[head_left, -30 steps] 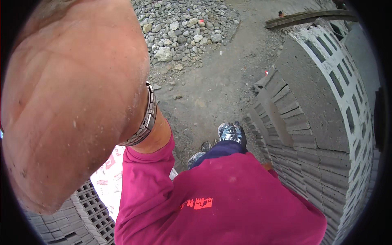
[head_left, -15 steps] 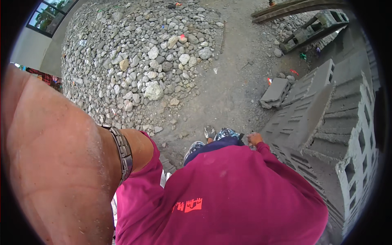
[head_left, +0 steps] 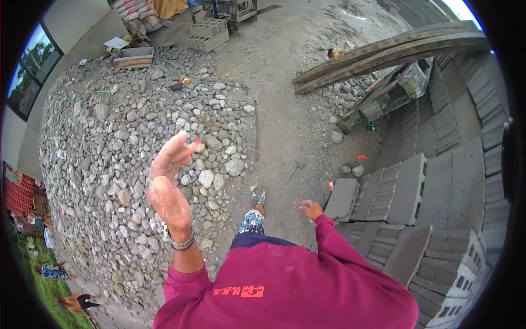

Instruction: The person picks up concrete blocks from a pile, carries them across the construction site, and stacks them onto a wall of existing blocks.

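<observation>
My left hand (head_left: 172, 189) is raised in front of me over the stones, fingers stretched out and nothing held. A metal-band watch (head_left: 183, 243) circles its wrist. On the other side my right hand (head_left: 312, 210) hangs low beside my body, its fingers loosely bent and apart, holding nothing that I can see. It is closest to a flat grey concrete block (head_left: 341, 198) at the edge of the stacked concrete blocks (head_left: 408, 189) on my right. One shoe (head_left: 257, 196) shows ahead of me on the dirt path.
A broad stone pile (head_left: 104, 164) covers the left side, beside a wall with a window. Long wooden beams (head_left: 394, 55) stick out at the upper right above a stained block form. Farther off are a shallow box (head_left: 133, 57), hollow blocks (head_left: 208, 35) and sacks. Two people stand at lower left.
My left hand has moved from close in front of the camera out over the stones. The view has tilted up, showing more path ahead. My right hand has swung forward.
</observation>
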`<state>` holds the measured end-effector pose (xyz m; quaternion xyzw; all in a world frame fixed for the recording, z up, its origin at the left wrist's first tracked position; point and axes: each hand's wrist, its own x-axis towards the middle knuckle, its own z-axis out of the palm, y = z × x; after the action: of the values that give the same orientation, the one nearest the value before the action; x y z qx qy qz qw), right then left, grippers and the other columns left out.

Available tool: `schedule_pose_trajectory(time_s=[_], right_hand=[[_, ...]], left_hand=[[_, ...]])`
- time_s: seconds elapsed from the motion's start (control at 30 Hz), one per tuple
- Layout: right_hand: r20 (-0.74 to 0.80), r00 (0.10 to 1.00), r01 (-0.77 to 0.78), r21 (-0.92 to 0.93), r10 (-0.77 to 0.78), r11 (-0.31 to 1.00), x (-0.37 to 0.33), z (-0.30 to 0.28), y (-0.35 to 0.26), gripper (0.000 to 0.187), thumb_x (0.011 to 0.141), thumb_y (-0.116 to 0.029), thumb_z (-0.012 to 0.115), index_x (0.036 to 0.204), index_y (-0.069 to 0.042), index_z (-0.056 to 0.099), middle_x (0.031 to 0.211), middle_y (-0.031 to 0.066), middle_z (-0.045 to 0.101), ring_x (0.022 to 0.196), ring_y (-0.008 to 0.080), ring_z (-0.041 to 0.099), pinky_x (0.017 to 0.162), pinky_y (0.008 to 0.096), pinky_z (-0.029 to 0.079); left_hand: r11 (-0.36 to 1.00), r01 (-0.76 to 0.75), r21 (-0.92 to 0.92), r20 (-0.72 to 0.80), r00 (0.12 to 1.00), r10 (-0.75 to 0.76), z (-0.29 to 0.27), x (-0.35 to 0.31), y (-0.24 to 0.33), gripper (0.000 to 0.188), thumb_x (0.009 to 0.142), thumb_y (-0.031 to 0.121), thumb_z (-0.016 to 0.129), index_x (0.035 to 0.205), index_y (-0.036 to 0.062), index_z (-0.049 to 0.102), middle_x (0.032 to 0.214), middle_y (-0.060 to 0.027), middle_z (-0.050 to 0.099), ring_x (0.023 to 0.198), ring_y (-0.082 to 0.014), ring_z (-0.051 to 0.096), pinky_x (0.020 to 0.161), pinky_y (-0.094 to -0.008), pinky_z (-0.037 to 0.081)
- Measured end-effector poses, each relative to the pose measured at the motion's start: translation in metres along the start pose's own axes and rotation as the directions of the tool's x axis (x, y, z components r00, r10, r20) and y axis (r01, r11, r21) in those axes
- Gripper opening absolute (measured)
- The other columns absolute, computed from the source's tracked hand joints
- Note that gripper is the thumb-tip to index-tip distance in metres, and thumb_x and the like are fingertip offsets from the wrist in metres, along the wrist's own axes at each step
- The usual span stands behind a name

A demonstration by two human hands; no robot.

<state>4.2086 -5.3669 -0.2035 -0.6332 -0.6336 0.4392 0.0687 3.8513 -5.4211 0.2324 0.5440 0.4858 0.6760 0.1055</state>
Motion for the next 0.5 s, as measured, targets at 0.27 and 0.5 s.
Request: schedule_pose_trajectory(time_s=[0.27,0.5], right_hand=[[0.319,0.865,-0.410,0.004,0.388,0.912,0.036,-0.120,0.051,0.033,0.084,-0.014,0.039,0.112,-0.008,0.056,0.094,0.0154,0.063,0.075,0.0276,0.063,0.053,0.0378,0.047],[0.258,0.893,-0.358,-0.089,0.369,0.929,0.181,-0.184,0.045,0.035,0.083,-0.012,0.036,0.112,-0.010,0.055,0.099,0.0177,0.062,0.075,0.0282,0.063,0.050,0.0367,0.043]], left_hand=[[0.593,0.566,0.573,0.395,0.443,-0.805,0.106,0.032,-0.280,0.039,0.085,0.028,0.055,0.109,-0.0039,0.056,0.093,-0.0179,0.064,0.086,-0.0238,0.063,0.076,-0.0316,0.048],[0.846,0.432,0.312,0.856,0.258,-0.448,0.322,0.203,-0.392,0.037,0.086,0.031,0.052,0.104,-0.0003,0.059,0.093,-0.0184,0.064,0.088,-0.0265,0.063,0.076,-0.0323,0.048]])
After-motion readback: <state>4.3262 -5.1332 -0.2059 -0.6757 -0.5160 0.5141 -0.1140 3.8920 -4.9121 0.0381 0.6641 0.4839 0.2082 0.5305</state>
